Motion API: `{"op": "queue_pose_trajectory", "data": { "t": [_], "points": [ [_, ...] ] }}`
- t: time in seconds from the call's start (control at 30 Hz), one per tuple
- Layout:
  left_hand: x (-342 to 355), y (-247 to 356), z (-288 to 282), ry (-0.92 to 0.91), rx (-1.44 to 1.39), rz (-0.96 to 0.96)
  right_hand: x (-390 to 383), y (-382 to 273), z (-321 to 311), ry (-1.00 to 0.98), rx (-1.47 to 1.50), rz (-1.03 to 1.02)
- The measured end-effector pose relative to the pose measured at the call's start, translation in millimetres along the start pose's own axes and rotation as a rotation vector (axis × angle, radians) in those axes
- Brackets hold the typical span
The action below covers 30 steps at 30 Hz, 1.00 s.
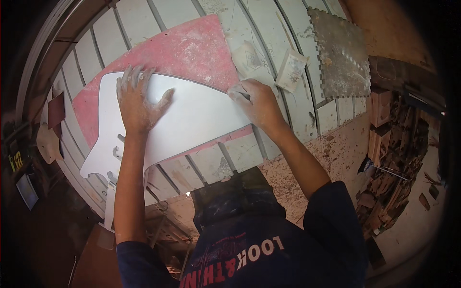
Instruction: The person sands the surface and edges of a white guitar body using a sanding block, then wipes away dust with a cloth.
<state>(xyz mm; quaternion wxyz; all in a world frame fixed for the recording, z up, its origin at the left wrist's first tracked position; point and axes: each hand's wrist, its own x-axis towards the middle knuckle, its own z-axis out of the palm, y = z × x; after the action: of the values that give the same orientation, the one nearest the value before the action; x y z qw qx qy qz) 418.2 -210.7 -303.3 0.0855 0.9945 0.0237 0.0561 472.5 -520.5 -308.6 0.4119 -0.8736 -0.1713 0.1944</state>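
A smooth white panel shaped like an electric guitar body (192, 115) lies on a dusty pink mat (192, 48), with cutouts near its lower left end. My left hand (137, 98), coated in pale dust, rests on its upper left part, fingers spread and thumb apart. At the panel's right end, my right hand (254, 101) is closed against the edge. A small dark bit shows between its fingers, too little to name. The narrow pale strip (110, 204) below the panel is partly hidden by my left forearm.
Pale slats with gaps form the worktable (163, 12). Right of the mat lie a worn, folded sheet (291, 69) and a thin beige sheet (247, 57). Farther right is a grey mat with toothed edges (338, 53). Wood offcuts (396, 158) are piled at the far right.
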Motion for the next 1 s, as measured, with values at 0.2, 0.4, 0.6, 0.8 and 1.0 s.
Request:
{"op": "queue_pose_trajectory", "data": {
  "t": [0.2, 0.4, 0.6, 0.8, 1.0],
  "points": [
    [6, -2, -1, 0.0, -0.008, -0.001, -11, 13, 3, 0.1, 0.081, -0.044],
    [2, -3, 2, 0.003, -0.012, -0.009, 5, -6, 5, 0.005, -0.014, -0.016],
    [2, 1, -2, 0.002, -0.03, -0.01, 22, -9, 13, -0.003, 0.04, -0.046],
    [7, 0, -4, -0.007, -0.027, -0.029, -4, 7, 3, 0.021, 0.085, 0.033],
    [1, -2, 1, 0.015, -0.025, -0.022, 25, -22, 14, -0.014, 0.049, -0.049]
  ]
}}
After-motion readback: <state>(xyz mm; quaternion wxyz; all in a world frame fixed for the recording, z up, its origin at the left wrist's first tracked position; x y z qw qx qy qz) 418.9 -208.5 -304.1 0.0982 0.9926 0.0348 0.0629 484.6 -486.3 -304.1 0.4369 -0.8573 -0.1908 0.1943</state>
